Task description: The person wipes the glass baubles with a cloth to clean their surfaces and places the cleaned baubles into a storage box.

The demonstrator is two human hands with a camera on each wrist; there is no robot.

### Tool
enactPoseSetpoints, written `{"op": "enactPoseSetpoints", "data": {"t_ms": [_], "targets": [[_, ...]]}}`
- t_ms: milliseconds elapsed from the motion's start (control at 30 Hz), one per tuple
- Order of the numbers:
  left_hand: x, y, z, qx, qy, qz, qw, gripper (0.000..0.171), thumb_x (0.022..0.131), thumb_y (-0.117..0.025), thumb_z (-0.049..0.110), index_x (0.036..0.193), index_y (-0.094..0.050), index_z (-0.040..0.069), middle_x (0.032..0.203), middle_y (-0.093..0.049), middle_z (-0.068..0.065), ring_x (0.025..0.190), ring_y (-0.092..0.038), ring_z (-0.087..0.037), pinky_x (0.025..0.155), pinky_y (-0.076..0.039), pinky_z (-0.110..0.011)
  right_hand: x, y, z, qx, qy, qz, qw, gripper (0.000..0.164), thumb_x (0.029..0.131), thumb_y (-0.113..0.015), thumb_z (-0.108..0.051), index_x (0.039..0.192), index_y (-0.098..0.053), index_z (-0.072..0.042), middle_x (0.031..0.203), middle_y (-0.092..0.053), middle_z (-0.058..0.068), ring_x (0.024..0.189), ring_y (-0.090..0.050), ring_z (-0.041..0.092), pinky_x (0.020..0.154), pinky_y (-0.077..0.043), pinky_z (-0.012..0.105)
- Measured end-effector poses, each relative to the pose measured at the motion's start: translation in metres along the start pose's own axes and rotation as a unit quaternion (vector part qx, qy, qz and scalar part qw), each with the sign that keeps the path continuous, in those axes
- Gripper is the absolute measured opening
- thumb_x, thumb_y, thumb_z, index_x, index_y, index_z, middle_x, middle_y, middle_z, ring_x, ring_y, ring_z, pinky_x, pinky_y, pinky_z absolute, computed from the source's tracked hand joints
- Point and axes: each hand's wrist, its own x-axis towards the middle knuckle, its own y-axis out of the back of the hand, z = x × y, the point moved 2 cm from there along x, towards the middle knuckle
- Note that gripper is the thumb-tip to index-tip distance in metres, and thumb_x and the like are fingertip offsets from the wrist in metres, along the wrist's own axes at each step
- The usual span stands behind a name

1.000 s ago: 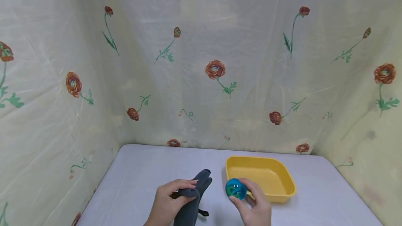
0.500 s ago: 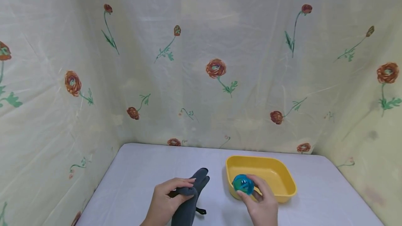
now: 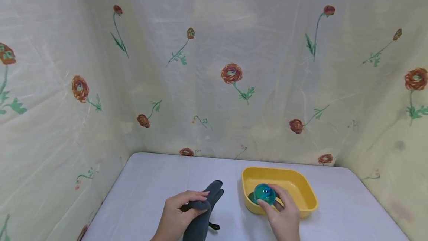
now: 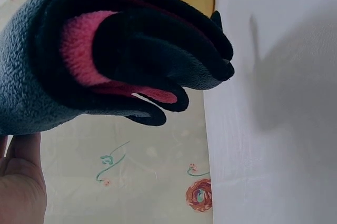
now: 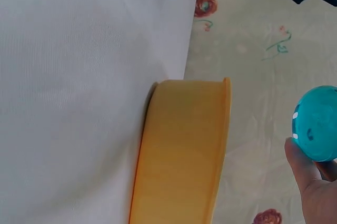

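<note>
My left hand (image 3: 182,211) pinches the top of a folded grey fleece piece (image 3: 198,224), thumb on one side and fingers on the other. Black edging and a pink lining (image 4: 76,45) show on this fleece in the left wrist view, folded into several layers. A small black loop (image 3: 214,226) sticks out beside it. My right hand (image 3: 282,211) holds a see-through blue-green ball (image 3: 265,194) between thumb and fingertips. The ball overlaps the near left part of a yellow tray (image 3: 313,201) in the head view; in the right wrist view it appears beyond the tray's rim, apart from it.
A white-covered table (image 3: 160,174) carries the tray on its right side. Pale curtains (image 3: 200,96) with printed red flowers hang at the back and both sides. A dark green patch (image 3: 252,197) shows inside the tray near the ball.
My right hand has moved right and slightly up with the ball, from beside the tray to over its near left part. My left hand and the fleece have barely shifted.
</note>
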Motion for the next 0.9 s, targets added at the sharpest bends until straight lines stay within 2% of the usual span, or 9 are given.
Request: {"op": "enactPoseSetpoints", "data": {"t_ms": [133,333,400,533,600,767,900], "targets": [[0.000,0.000,-0.001,-0.002,0.001,-0.001,1.0000,0.022,0.082,-0.080,0.014,0.103,-0.077,0.021,0.115,-0.074,0.005,0.111,-0.069,-0.016,0.084,-0.059,-0.025,0.004,0.000,0.005,-0.009,-0.010,-0.002,1.000,0.054,0.074,-0.086,-0.003,0.123,-0.065,-0.013,0.122,-0.065,0.001,0.109,-0.057,0.007,0.083,-0.052,0.007],[0.000,0.000,0.001,-0.001,-0.005,0.000,1.0000,0.022,0.082,-0.079,0.013,0.102,-0.077,0.022,0.115,-0.074,0.005,0.111,-0.069,-0.015,0.087,-0.058,-0.024,0.012,0.001,0.009,-0.023,-0.036,-0.015,0.999,0.055,0.078,-0.084,-0.010,0.128,-0.062,-0.013,0.129,-0.062,0.008,0.119,-0.059,0.026,0.093,-0.056,0.033],[0.000,0.000,0.002,0.001,-0.010,-0.001,0.9999,0.022,0.082,-0.079,0.013,0.102,-0.077,0.022,0.115,-0.074,0.005,0.112,-0.069,-0.016,0.087,-0.058,-0.023,0.015,0.001,0.010,-0.029,-0.043,-0.017,0.999,0.055,0.079,-0.084,-0.011,0.129,-0.061,-0.013,0.131,-0.062,0.009,0.120,-0.058,0.028,0.094,-0.055,0.038],[0.000,0.000,0.003,0.008,-0.018,-0.004,0.9998,0.020,0.083,-0.078,0.015,0.102,-0.076,0.021,0.115,-0.074,0.005,0.113,-0.069,-0.017,0.088,-0.058,-0.025,0.020,0.001,0.015,-0.043,-0.053,-0.021,0.997,0.055,0.080,-0.084,-0.015,0.130,-0.060,-0.013,0.132,-0.061,0.010,0.121,-0.057,0.029,0.095,-0.055,0.041],[0.001,0.001,0.003,0.011,-0.019,-0.007,0.9997,0.020,0.084,-0.078,0.015,0.103,-0.076,0.021,0.116,-0.074,0.005,0.113,-0.069,-0.017,0.088,-0.059,-0.026,0.022,0.001,0.018,-0.044,-0.046,-0.019,0.998,0.055,0.080,-0.083,-0.013,0.130,-0.061,-0.011,0.132,-0.061,0.012,0.120,-0.057,0.030,0.095,-0.055,0.043],[0.002,0.003,0.000,0.027,-0.010,-0.004,0.9996,0.021,0.085,-0.077,0.014,0.104,-0.076,0.024,0.116,-0.073,0.008,0.113,-0.068,-0.015,0.087,-0.059,-0.027,0.028,0.003,0.025,-0.065,-0.026,-0.003,0.998,0.052,0.080,-0.083,-0.011,0.127,-0.062,-0.009,0.127,-0.063,0.014,0.116,-0.059,0.031,0.093,-0.055,0.047],[0.004,0.007,-0.003,0.042,-0.008,-0.002,0.9991,0.023,0.085,-0.076,0.012,0.103,-0.075,0.026,0.116,-0.073,0.012,0.114,-0.068,-0.015,0.088,-0.059,-0.027,0.031,0.002,0.030,-0.079,-0.039,-0.008,0.996,0.053,0.081,-0.082,-0.013,0.129,-0.061,-0.009,0.129,-0.062,0.015,0.118,-0.058,0.033,0.096,-0.054,0.052]]}}
